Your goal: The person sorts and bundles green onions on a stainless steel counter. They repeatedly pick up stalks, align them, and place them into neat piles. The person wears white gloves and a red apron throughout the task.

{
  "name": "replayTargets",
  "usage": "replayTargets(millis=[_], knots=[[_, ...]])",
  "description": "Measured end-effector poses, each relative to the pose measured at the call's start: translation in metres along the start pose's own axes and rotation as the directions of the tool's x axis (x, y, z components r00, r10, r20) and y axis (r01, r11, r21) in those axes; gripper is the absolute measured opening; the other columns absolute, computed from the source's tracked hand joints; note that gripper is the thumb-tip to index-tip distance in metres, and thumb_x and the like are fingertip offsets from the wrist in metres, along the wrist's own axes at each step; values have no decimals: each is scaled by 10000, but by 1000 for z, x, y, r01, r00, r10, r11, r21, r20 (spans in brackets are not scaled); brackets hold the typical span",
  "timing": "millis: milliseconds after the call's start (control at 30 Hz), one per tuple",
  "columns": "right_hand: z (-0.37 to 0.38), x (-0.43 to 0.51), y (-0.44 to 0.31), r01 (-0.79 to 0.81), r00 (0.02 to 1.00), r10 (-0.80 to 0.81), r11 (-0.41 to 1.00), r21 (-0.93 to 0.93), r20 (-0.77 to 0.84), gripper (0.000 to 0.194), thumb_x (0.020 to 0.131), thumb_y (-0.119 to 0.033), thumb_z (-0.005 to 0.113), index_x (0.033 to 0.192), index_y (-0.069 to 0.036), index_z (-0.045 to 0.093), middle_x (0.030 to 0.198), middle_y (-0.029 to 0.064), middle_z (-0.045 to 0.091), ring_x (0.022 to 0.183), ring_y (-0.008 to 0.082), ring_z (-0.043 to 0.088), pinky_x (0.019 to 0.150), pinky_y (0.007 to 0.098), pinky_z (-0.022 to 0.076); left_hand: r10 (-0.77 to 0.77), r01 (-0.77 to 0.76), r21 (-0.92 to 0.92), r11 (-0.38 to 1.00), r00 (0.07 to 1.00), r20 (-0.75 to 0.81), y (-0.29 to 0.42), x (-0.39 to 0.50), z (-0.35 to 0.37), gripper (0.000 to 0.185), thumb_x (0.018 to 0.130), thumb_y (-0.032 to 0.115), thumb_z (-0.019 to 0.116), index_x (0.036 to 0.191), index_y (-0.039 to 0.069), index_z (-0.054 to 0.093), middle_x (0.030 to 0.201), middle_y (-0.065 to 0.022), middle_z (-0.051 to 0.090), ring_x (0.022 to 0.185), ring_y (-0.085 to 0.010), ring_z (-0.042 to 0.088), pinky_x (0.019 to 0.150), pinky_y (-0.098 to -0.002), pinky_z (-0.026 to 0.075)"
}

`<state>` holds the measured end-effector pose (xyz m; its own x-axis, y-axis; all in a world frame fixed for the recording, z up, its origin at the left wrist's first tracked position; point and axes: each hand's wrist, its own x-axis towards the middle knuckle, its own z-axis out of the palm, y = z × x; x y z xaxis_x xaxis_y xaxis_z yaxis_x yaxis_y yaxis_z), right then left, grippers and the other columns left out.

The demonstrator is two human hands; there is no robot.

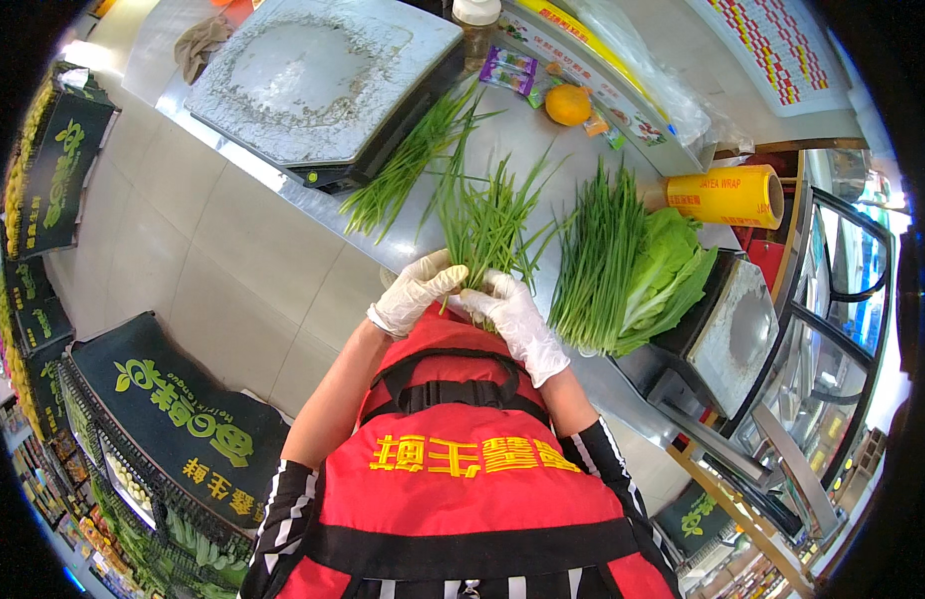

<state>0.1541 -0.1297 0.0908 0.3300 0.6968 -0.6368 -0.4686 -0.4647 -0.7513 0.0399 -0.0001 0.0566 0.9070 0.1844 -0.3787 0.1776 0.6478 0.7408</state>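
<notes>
My left hand [419, 293], in a thin whitish glove, pinches the lower ends of some green chives [486, 224] at the near edge of the metal counter. Against the same stems, close to my red apron, is my right hand [513, 314], gloved too, its fingers curled round their base. The leafy tops fan out away from me over the counter. A looser pile of chives [414, 161] lies beyond, to the left, beside a weighing scale. Right of my hands rests a thick, neatly aligned bundle of chives [601, 258], touching a head of leafy lettuce [661, 277].
A large scale [320, 75] with a stained metal plate stands at the back left. An orange [568, 104] and small wrapped packets [507, 70] lie near the back. A yellow roll of plastic wrap [724, 196] and a second scale [732, 337] are on the right.
</notes>
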Motion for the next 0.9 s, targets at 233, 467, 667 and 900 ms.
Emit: replayTargets(millis=[233,467,667,900], knots=[[-3,-16,-12,26,981,-6,994,-103,196,218,883,-208,592,993,-21,622,849,23,640,703,103,553,686,254,440,22,23,-344,939,992,125,11,3,15,500,943,345,504,1298,-4,455,1238,-157,563,929,-211,618,647,-303,503],[-18,-24,-26,71,976,0,946,-317,219,280,906,-252,582,983,15,618,845,53,643,731,156,582,712,279,467,28,27,-482,876,994,107,10,-6,18,463,954,244,502,1341,8,409,1076,-107,619,900,-191,608,706,-311,512],[-24,-30,-43,210,965,-218,975,-70,-148,143,882,-131,617,947,-4,624,796,25,618,696,83,566,656,221,477,57,4,-465,885,992,117,4,0,17,454,960,192,492,1361,11,383,1104,-83,593,991,-194,586,884,-334,472],[3,5,-32,198,952,-274,893,-404,-140,137,851,-110,653,905,7,604,776,40,598,684,110,595,575,248,544,20,15,-366,931,995,93,-3,-1,19,386,962,137,484,1330,36,426,1224,-69,547,1084,-175,549,947,-320,443]])
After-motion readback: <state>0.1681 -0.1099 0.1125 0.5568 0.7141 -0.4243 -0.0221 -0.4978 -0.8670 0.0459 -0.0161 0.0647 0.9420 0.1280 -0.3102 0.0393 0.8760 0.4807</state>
